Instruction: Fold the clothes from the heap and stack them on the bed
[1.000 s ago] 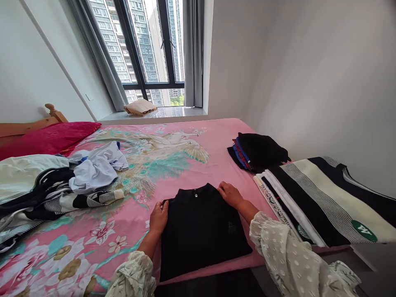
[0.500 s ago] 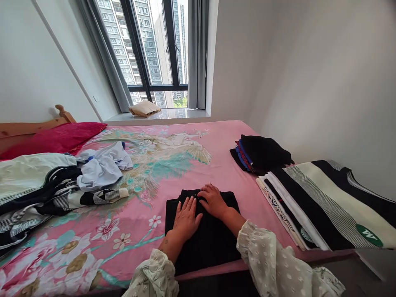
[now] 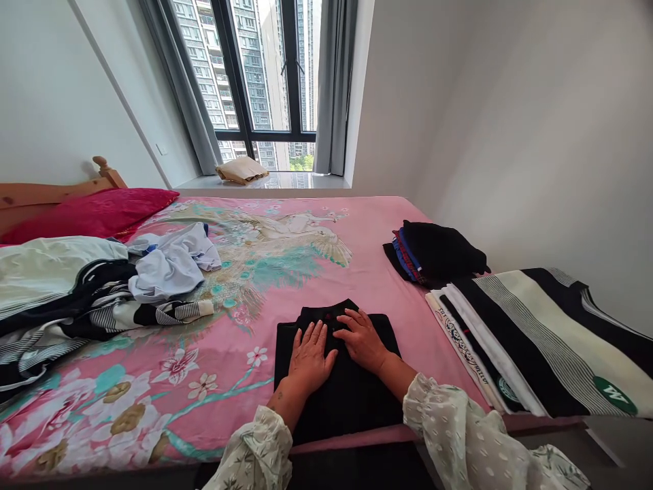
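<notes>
- Laying the left hand [image 3: 312, 361] open, palm down, on the folded black shirt [image 3: 347, 405], with fingers extended and slightly apart.
- Touching the same shirt near its collar [image 3: 319, 314] with the right hand [image 3: 362, 340], also open, with fingers gently bent.
- Showing the shirt flat along the near edge of the bed [image 3: 377, 272], left of the striped garment [image 3: 525, 333].

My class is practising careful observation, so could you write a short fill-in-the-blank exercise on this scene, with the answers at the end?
1. The left hand and right hand lie on a folded shirt coloured ____.
2. The round badge on the flat striped shirt is mostly ____.
3. The crumpled clothes lie to the ____ of both hands.
4. Outside the window stand tall ____.
Missing words: black; green; left; buildings.
</notes>
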`<state>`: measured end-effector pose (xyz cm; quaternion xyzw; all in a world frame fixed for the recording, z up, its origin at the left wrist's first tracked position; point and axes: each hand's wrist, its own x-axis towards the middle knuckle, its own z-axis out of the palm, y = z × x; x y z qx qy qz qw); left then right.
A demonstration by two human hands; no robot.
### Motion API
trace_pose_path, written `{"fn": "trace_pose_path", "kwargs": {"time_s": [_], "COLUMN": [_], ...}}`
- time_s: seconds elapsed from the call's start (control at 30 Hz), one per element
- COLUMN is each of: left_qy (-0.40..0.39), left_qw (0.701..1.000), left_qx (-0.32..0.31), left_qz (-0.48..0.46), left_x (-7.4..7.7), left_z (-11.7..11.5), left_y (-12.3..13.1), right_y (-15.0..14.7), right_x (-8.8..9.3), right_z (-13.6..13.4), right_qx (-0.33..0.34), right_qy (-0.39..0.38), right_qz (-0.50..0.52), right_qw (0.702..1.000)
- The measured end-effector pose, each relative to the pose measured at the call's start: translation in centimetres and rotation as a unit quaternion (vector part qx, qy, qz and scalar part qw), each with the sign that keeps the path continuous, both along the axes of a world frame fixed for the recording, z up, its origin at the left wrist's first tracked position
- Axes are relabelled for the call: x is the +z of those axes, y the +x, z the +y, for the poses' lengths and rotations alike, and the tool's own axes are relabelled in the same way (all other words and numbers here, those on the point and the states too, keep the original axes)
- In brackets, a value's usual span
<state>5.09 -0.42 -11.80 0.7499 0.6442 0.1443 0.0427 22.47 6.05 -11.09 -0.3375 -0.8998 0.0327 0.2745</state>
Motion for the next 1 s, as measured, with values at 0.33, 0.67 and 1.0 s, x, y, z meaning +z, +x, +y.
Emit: {"fn": "trace_pose_path", "kwargs": {"time_s": [0.33, 0.67, 1.0], "left_qy": [0.032, 0.072, 0.031], "left_qw": [0.999, 0.964, 0.963], "left_qx": [-0.003, 0.079, 0.121], "left_qz": [-0.015, -0.243, -0.238], "left_x": [0.0, 2.4, 1.7], "left_z": [-0.6, 1.9, 3.8], "left_y": [-0.1, 0.0, 1.0], "right_y": [-1.7, -1.5, -1.5], "right_x": [1.8, 2.0, 0.7], "right_z": [0.6, 2.6, 4.6], "right_qx": [-0.039, -0.03, 0.011], "right_qy": [-0.08, -0.116, -0.191], "right_qz": [0.06, 0.024, 0.045], "right_qw": [0.994, 0.992, 0.981]}}
